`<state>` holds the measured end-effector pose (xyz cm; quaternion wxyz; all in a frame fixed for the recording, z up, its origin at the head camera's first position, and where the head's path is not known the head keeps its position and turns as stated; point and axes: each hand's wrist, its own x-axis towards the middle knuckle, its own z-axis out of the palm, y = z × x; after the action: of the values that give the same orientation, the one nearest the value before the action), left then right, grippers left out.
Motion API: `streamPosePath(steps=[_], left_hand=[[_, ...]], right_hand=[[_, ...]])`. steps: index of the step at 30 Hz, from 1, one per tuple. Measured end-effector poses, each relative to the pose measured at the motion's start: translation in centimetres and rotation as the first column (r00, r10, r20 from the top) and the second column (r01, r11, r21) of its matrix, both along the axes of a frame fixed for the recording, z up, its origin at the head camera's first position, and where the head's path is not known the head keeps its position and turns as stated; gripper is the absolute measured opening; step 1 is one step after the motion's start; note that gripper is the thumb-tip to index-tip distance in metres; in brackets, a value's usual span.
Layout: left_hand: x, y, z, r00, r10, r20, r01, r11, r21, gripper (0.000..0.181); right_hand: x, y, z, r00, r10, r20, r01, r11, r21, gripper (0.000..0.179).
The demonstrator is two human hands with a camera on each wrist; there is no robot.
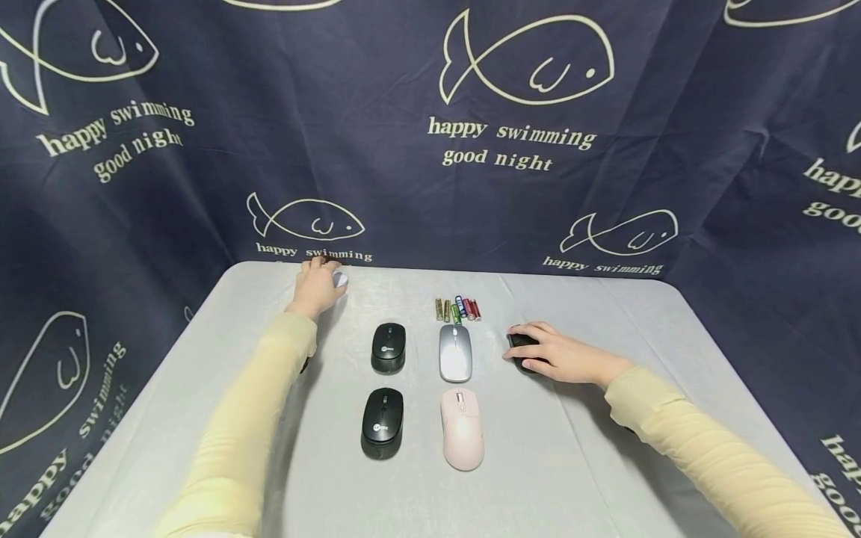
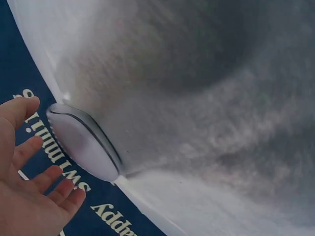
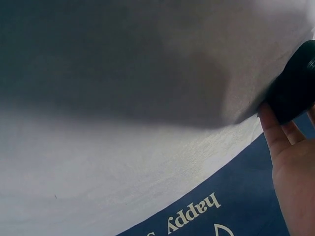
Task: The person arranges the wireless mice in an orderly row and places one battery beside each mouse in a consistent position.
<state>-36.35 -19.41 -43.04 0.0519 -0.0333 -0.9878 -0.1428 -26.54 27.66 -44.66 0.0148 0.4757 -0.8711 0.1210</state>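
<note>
At the back left of the table my left hand [image 1: 316, 288] reaches over a pale silver computer mouse [image 1: 340, 279]. The left wrist view shows its fingers [image 2: 47, 179] spread and relaxed, a small gap from that silver mouse [image 2: 81, 140]. On the right side, my right hand [image 1: 558, 354] grips a black mouse [image 1: 522, 344], thumb and fingers along its sides and the palm end partly hiding it. The right wrist view has this black mouse [image 3: 293, 83] at the right edge, with fingers against it.
Between the hands stand two black mice [image 1: 388, 348] in a column, a silver-grey mouse [image 1: 456, 353] and a pink mouse [image 1: 463, 430]. Several small batteries [image 1: 457, 308] lie behind the grey one. A dark blue fish-print curtain [image 1: 403, 187] hangs at the table's [image 1: 525, 478] back edge.
</note>
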Motion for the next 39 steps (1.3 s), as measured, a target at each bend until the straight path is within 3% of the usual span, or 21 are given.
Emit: streamPosePath(steps=[5,16,24,33,39], left_hand=[[-0.42,-0.39,-0.57,0.999,0.035,0.028,-0.035,0.999,-0.007,0.06],[-0.54,-0.83,-0.76,0.99,-0.042,0.132,0.042,0.999,-0.001,0.052],[-0.39,-0.76,-0.33,0.988,-0.064,0.139,0.066,0.998,-0.007,0.052],[-0.46,-0.54,-0.3,0.987,-0.067,0.143,0.07,0.997,-0.018,0.049],[-0.59,-0.53,-0.41,0.987,-0.063,0.148,0.068,0.997,-0.027,0.048]], right_hand=[[0.01,-0.06,0.04,1.0,0.004,-0.004,-0.004,1.0,-0.007,0.029],[0.12,-0.14,0.17,1.0,-0.005,0.001,0.005,1.0,-0.003,0.029],[0.06,-0.15,0.09,1.0,-0.009,0.002,0.009,1.0,-0.006,0.029],[-0.16,0.03,-0.3,0.998,0.022,-0.052,-0.022,1.0,-0.007,0.03],[-0.12,0.02,-0.33,1.0,-0.006,-0.017,0.006,1.0,-0.004,0.03]])
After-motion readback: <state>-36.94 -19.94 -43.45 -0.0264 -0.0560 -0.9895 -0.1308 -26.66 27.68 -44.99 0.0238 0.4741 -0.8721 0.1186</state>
